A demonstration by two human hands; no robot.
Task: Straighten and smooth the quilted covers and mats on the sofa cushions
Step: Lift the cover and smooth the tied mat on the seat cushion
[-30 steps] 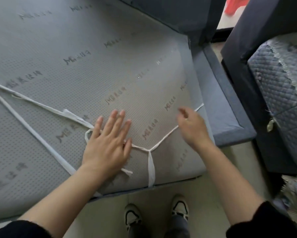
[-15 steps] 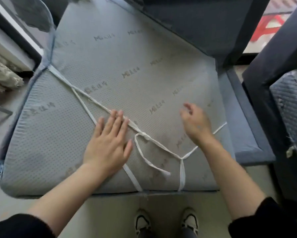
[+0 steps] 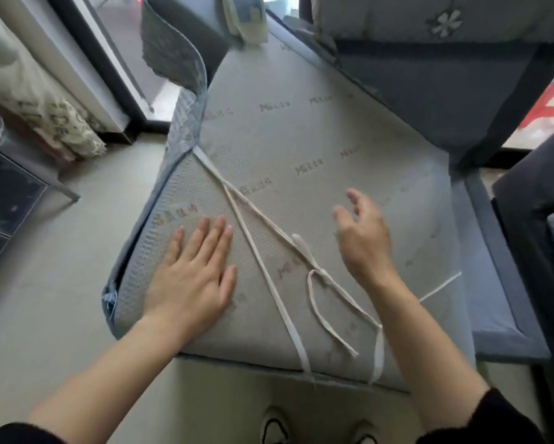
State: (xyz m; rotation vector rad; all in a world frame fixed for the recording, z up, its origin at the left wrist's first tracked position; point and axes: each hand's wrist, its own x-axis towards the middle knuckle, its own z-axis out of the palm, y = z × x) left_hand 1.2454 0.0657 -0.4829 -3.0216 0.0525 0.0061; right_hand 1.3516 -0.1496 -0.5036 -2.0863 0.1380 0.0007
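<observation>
A grey dotted mat (image 3: 317, 145) with printed lettering lies backing side up over the sofa seat cushion. White fabric ties (image 3: 304, 251) cross it diagonally and meet in a loose bow near the front. My left hand (image 3: 192, 277) rests flat on the mat near its front left corner, fingers spread. My right hand (image 3: 363, 241) hovers just above the mat to the right of the bow, fingers apart and holding nothing. A blue quilted edge (image 3: 186, 123) of the mat curls up along the left side.
The dark blue sofa backrest (image 3: 445, 88) rises behind the mat and a blue armrest ledge (image 3: 493, 283) runs along the right. A second dark sofa (image 3: 544, 200) stands at the far right. A patterned curtain (image 3: 45, 100) hangs at left. My shoes (image 3: 275, 427) stand on grey floor.
The view has tilted up and left, showing more of the mat's left edge. My left hand has slid left away from the ties. My right hand has lifted and opened.
</observation>
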